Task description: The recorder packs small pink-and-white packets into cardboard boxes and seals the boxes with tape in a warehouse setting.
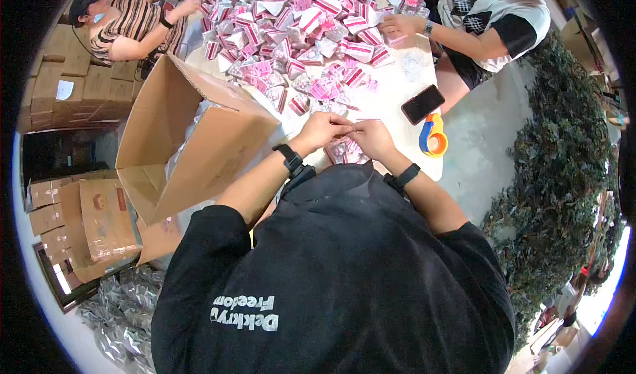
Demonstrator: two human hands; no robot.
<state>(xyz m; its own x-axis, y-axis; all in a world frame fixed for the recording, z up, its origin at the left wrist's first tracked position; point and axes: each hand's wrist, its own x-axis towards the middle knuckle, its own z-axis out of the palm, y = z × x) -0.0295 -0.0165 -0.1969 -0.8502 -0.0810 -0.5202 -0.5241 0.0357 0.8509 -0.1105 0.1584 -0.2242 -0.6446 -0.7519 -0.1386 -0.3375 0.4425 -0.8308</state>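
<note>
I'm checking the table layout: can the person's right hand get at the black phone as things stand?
Probably yes: the black phone lies ahead and to the right of the right hand, with only tabletop visible between them. Its fingertips meet the left hand, so it would likely have to break off first.

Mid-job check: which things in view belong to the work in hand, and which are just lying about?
Seemingly part of the job:
left hand and right hand, fingertips together
pink-and-white packet below them
heap of similar packets
open cardboard box, probably

Apparently lying about:
black phone
tape dispenser, untouched, role unclear
dark green foliage
</note>
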